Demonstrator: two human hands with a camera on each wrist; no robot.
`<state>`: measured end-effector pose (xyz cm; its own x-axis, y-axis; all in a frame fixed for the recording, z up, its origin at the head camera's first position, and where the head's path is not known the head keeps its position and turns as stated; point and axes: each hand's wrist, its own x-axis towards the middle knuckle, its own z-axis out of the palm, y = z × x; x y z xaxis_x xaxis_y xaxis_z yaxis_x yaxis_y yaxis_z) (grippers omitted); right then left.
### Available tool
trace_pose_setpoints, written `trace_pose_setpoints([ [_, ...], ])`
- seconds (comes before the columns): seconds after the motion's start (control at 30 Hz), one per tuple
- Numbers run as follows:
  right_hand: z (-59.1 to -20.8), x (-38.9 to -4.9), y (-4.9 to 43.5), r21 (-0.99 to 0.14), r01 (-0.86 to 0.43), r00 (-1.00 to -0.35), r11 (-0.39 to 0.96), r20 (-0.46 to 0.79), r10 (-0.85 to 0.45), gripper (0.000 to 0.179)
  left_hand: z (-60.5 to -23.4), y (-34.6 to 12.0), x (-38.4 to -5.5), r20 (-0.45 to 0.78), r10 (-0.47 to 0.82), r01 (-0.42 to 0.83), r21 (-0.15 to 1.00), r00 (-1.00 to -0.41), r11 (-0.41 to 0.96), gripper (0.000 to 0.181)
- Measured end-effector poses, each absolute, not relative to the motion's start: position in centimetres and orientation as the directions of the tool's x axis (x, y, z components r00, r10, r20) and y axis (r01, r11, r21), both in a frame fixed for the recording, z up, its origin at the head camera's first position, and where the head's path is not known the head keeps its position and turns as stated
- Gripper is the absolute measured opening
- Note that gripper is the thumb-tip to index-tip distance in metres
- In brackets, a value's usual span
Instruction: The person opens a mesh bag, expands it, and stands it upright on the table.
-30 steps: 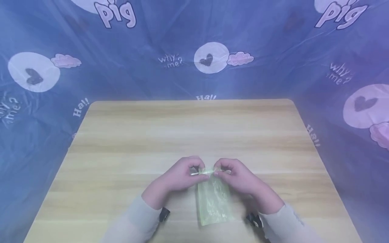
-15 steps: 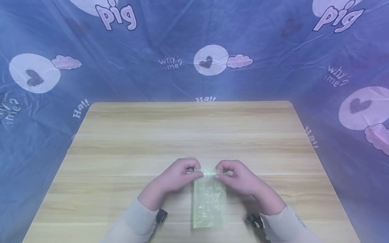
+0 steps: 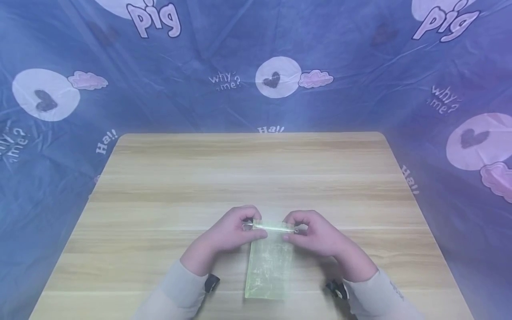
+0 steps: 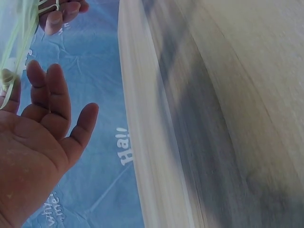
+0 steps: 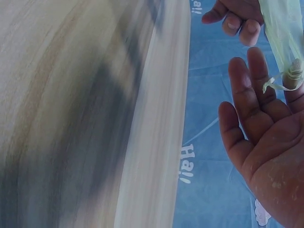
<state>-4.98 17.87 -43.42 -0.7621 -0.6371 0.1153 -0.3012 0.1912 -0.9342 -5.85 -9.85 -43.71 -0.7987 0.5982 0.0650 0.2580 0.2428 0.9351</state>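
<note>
A sheer yellow-green drawstring pouch [image 3: 268, 271] hangs over the table between the two hands. My left hand [image 3: 230, 231] pinches the left of its top edge between thumb and index finger. On the right of that edge, my right hand [image 3: 316, 232] pinches it the same way. A bright cord line crosses the pouch near its top. In the right wrist view, a thin drawstring end [image 5: 269, 86] dangles by the right index finger, and the other fingers stretch loosely. Pale strings [image 4: 21, 57] run by the left index finger in the left wrist view.
The wood-grain table [image 3: 256, 173] spreads under and beyond the hands, with rounded far corners. A blue printed cloth [image 3: 180, 89] hangs behind it and along both sides. Black straps [image 3: 212, 283] show at the cuffs of the light sleeves.
The pouch's lower end has swung left. The hands have spread slightly apart along its top edge, the left one shifting left, and the bright cord line now shows across more of the top.
</note>
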Motion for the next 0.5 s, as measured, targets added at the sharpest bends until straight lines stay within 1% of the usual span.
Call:
trace_pose_setpoints([
  [0.2, -43.4, -5.15, 17.91, -0.922, -0.329, -0.759, 0.203, 0.13, -0.638, 0.019, -43.81, -10.02, -5.84, 0.086, 0.58, 0.266, 0.935, -0.81, 0.233, 0.022],
  [0.37, -43.28, -5.13, 17.83, -0.921, -0.313, -0.779, 0.231, 0.109, -0.618, 0.017, -44.18, -9.97, -5.82, 0.108, 0.565, 0.261, 0.945, -0.818, 0.198, 0.019],
  [0.5, -43.14, -5.19, 17.74, -0.925, -0.292, -0.799, 0.244, 0.096, -0.594, 0.017, -44.4, -9.7, -6.0, 0.141, 0.547, 0.302, 0.928, -0.825, 0.216, 0.015],
])
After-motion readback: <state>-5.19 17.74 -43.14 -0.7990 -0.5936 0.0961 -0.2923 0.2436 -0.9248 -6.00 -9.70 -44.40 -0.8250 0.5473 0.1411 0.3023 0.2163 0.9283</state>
